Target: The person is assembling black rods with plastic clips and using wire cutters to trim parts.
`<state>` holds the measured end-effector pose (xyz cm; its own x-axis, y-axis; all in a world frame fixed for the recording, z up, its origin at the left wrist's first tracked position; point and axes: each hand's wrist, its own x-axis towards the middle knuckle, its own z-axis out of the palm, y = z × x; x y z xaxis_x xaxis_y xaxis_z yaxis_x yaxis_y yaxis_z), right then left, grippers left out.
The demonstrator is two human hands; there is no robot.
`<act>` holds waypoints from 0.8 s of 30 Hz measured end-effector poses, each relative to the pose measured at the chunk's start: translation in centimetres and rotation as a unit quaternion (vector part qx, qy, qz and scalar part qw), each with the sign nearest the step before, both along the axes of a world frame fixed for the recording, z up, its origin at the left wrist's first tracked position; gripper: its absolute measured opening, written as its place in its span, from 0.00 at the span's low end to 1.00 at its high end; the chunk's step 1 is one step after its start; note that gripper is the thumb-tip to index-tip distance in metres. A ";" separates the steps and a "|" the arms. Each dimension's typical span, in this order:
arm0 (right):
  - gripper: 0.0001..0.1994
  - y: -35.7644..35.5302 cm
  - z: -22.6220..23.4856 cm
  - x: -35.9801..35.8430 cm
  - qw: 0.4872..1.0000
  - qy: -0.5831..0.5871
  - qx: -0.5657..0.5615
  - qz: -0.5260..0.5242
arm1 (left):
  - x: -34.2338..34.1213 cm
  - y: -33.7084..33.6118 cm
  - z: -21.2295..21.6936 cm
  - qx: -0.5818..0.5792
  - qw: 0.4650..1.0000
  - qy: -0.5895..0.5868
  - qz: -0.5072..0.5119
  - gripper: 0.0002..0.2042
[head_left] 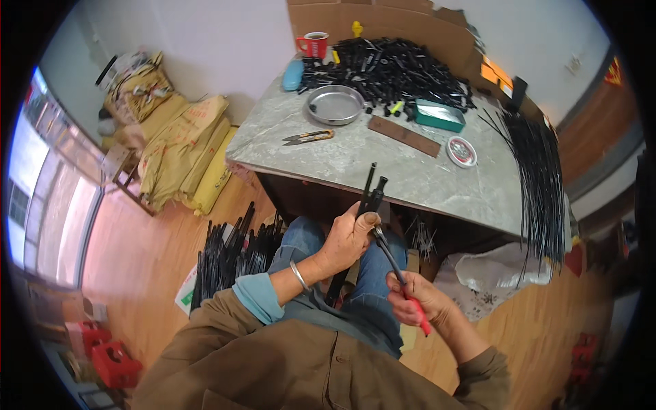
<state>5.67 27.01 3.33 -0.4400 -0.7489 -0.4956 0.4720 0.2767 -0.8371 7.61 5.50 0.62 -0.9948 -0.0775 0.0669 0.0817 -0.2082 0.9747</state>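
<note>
Wood-floored room, grey stone counter [383,171] heaped with black parts [389,68] | left hand [348,239] closed round black rods [369,198] over the lap | right hand [410,297] clenched on red-handled pliers [400,277], tip at rod ends | step: likely crimping an end; next needs steady squeeze, rods held firm.

One view only, from a fisheye camera worn on the person's head, looking steeply down and forward. Nearest, along the lower edge, lie the person's own chest and forearms, with the left hand [350,236] and right hand [414,298] close below the lens over the lap. Farther off, the grey table [383,164] fills the upper middle, its edges bent by the lens. The wooden floor [147,253] spreads to the left, a white wall at the far top
</note>
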 end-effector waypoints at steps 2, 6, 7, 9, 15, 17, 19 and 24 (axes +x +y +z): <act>0.11 0.6 0.4 -0.7 0.987 -0.126 -0.037 0.090 | 0.0 0.1 -0.3 -0.004 1.000 -0.005 -0.012 0.22; 0.09 0.3 1.6 -0.5 0.875 0.480 0.033 -0.048 | 0.4 -0.2 0.2 0.052 0.998 -0.030 -0.007 0.26; 0.09 0.7 1.7 -0.1 0.875 0.481 0.035 -0.050 | 0.5 -0.4 0.4 0.052 0.998 -0.029 -0.010 0.26; 0.08 1.3 2.7 1.1 1.000 -0.008 0.012 -0.018 | 0.6 -0.8 0.6 0.020 0.999 -0.018 -0.029 0.28; 0.13 1.1 2.4 0.7 0.990 0.055 -0.014 0.132 | 0.9 -0.1 0.4 0.028 0.999 -0.026 -0.011 0.27; 0.13 0.8 3.4 0.1 0.897 0.409 0.149 0.079 | 1.2 -0.4 0.4 0.031 0.999 -0.023 0.002 0.27; 0.11 1.2 2.8 0.6 0.923 0.381 0.038 -0.014 | 1.6 -0.5 0.4 0.062 0.998 -0.016 -0.008 0.26; 0.14 1.9 -0.4 2.5 0.963 -0.243 -0.114 -0.007 | 1.7 0.1 0.7 0.026 1.000 -0.004 -0.015 0.27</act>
